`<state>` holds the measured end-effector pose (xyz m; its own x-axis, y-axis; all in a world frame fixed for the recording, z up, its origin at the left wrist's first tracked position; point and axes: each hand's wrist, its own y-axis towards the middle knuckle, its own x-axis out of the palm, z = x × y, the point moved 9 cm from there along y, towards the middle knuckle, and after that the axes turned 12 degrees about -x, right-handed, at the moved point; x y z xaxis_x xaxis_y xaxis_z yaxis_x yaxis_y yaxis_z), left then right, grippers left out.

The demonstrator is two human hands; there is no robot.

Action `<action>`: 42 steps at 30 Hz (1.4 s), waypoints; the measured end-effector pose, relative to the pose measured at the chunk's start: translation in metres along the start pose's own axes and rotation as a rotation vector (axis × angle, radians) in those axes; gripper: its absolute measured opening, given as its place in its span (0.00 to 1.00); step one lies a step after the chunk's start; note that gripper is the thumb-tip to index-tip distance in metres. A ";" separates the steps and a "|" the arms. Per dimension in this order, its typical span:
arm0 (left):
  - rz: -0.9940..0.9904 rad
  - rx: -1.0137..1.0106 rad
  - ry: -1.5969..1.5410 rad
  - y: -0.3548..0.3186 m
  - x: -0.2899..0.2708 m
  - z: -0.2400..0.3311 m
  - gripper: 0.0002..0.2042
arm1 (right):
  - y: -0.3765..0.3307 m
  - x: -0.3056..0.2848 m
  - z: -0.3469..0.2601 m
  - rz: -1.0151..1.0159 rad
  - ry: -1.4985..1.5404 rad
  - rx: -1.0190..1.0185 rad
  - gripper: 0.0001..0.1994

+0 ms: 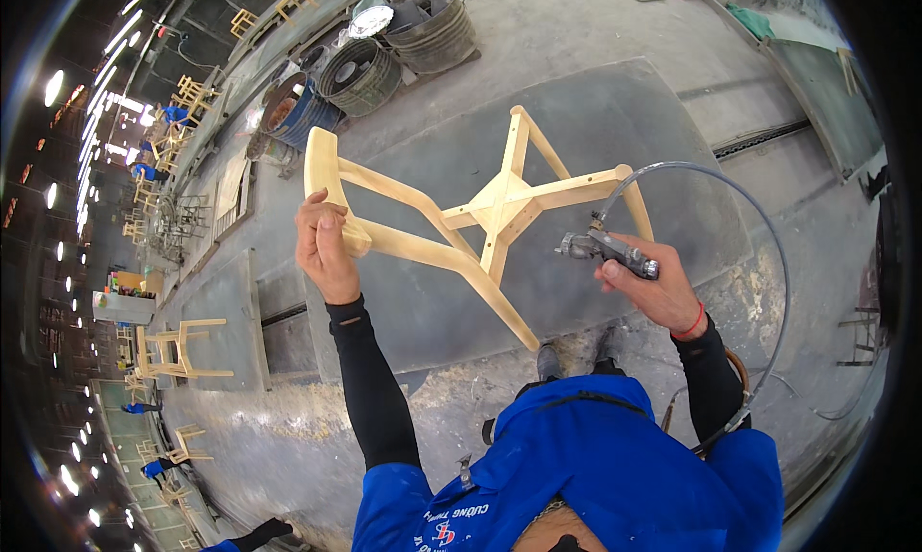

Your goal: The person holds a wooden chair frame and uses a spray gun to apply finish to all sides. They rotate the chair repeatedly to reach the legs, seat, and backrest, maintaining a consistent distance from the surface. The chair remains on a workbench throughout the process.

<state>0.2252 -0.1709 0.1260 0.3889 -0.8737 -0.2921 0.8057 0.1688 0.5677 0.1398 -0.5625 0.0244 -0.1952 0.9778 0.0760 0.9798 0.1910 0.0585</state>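
Note:
A pale wooden chair frame (pixel 504 206) without a seat is tilted in front of me, its crossed rails and legs pointing away to the right. My left hand (pixel 327 245) is closed around the curved backrest (pixel 322 168) at the frame's left end. In my right hand (pixel 663 288) is a metal spray gun (pixel 610 252), its nozzle facing left toward the frame. A thin grey hose (pixel 768 225) arcs from the gun over to the right and down past my right arm. The spray gun does not touch the wood.
A grey sheet (pixel 423 139) lies on the floor under the frame. Metal tubs (pixel 423 48) and a blue drum (pixel 307 115) stand at the far left. More chair frames (pixel 178 348) stand along the left, with people in blue farther off. A dark slotted channel (pixel 764 137) crosses the floor at right.

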 end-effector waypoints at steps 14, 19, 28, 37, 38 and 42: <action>0.010 0.025 0.028 -0.007 0.006 0.011 0.12 | -0.009 0.001 0.021 -0.048 -0.091 0.077 0.23; 0.062 -0.033 0.032 -0.004 0.001 -0.005 0.12 | -0.053 -0.021 0.012 0.065 -0.073 0.000 0.23; 0.115 -0.162 -0.112 0.037 -0.015 -0.072 0.16 | -0.144 -0.025 0.006 0.038 -0.068 -0.024 0.26; 0.093 -0.248 -0.083 0.053 -0.021 -0.095 0.14 | -0.216 -0.074 -0.007 0.492 -0.220 -0.106 0.32; 0.081 -0.227 -0.075 0.050 -0.018 -0.091 0.13 | -0.226 -0.080 -0.011 0.549 -0.218 -0.112 0.32; 0.118 -0.242 -0.100 0.030 -0.008 -0.071 0.15 | -0.237 -0.084 -0.020 0.593 -0.290 -0.102 0.32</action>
<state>0.2778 -0.1259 0.0903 0.4502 -0.8801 -0.1509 0.8452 0.3655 0.3899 -0.0771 -0.6920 0.0239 0.4084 0.9011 -0.1454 0.9060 -0.3808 0.1846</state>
